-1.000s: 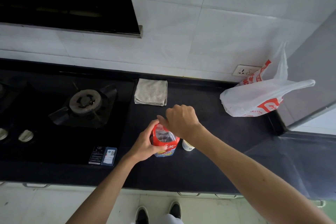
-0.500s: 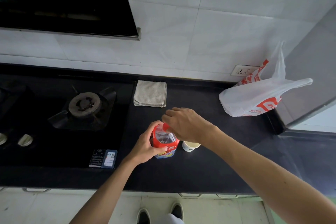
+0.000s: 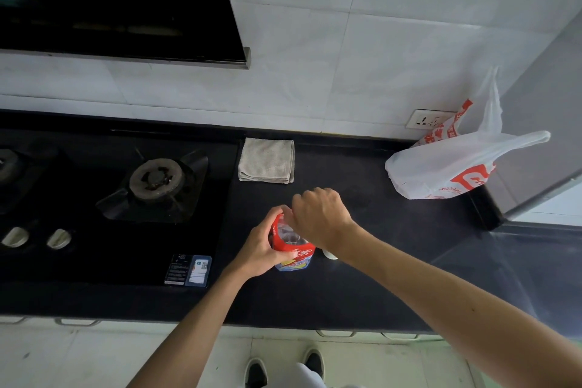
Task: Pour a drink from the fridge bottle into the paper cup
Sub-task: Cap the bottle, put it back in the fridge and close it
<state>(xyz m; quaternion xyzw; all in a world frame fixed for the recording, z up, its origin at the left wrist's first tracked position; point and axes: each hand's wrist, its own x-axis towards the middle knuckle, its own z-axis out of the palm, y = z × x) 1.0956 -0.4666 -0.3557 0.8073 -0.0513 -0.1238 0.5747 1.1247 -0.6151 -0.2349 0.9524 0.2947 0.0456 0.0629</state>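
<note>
Through the head camera, we judge the step in hand to be uncapping. Our left hand (image 3: 261,250) wraps the bottle (image 3: 294,250) around its red label and holds it upright on the black countertop (image 3: 393,280). Our right hand (image 3: 321,217) sits over the bottle's top with its fingers curled down around it; the cap itself is hidden beneath.

The paper cup (image 3: 329,254) stands just beside the bottle on its right, mostly covered by our right wrist. The next move calls for getting the cap off, then tilting the neck over the cup.

The bottle is clear plastic, with a red band above and blue and yellow print near the base. We cannot tell its fill level.
</note>
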